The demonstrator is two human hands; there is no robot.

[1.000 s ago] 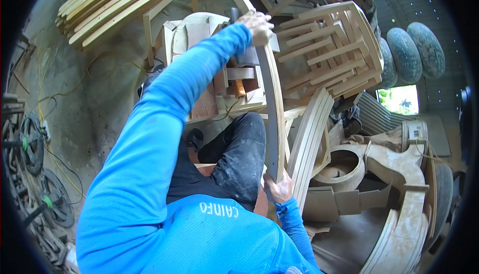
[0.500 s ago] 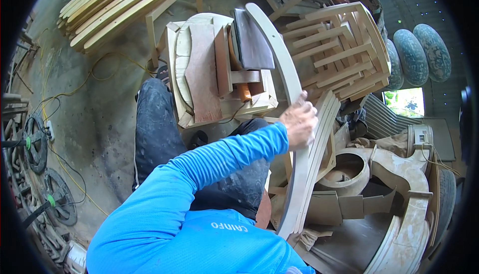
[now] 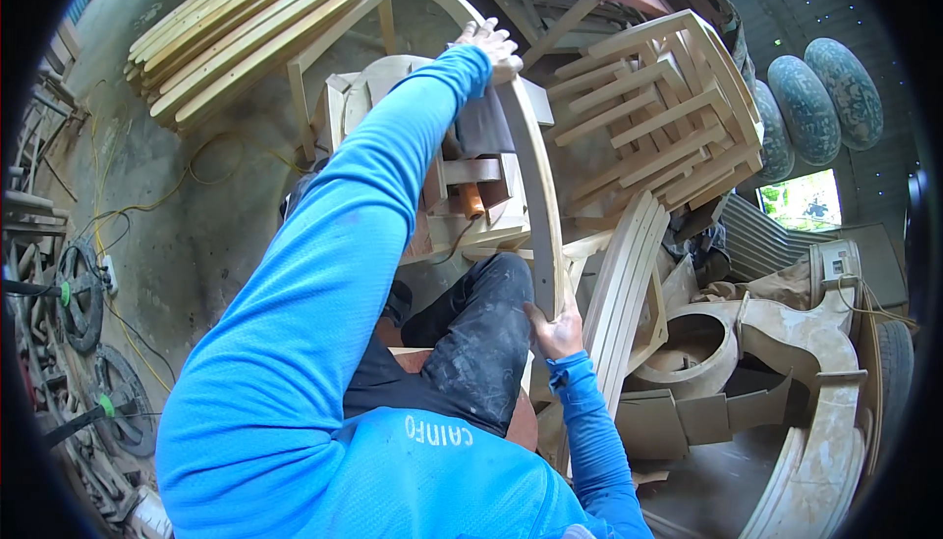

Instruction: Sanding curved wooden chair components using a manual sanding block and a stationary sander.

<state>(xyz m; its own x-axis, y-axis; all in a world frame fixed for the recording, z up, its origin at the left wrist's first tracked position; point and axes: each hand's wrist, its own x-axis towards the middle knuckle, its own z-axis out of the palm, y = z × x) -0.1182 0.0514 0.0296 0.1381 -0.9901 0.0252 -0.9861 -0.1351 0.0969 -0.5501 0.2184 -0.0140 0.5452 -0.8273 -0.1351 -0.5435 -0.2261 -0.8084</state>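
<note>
A long curved wooden slat (image 3: 533, 161) runs from the far middle back toward my body, held in both hands. Near its far end, my left hand (image 3: 489, 50) grips it with the fingers wrapped over. My right hand (image 3: 557, 332) closes on its near end, beside my right knee. Under and left of the slat stands a wooden bench with a sanding tool on it; its orange handle (image 3: 472, 201) and grey belt (image 3: 483, 132) show. My left sleeve hides much of the bench.
Several curved slats (image 3: 617, 294) lean just right of my right hand. Beyond them stands a stack of wooden frames (image 3: 660, 112). More slats (image 3: 260, 24) lie on a stand at far left. A rusty curved duct (image 3: 820, 348) occupies the right; a yellow cord (image 3: 147, 207) crosses the floor.
My left hand has moved far forward with the slat, which has shifted away from the leaning slats toward the bench. My right hand has come into view at its near end.
</note>
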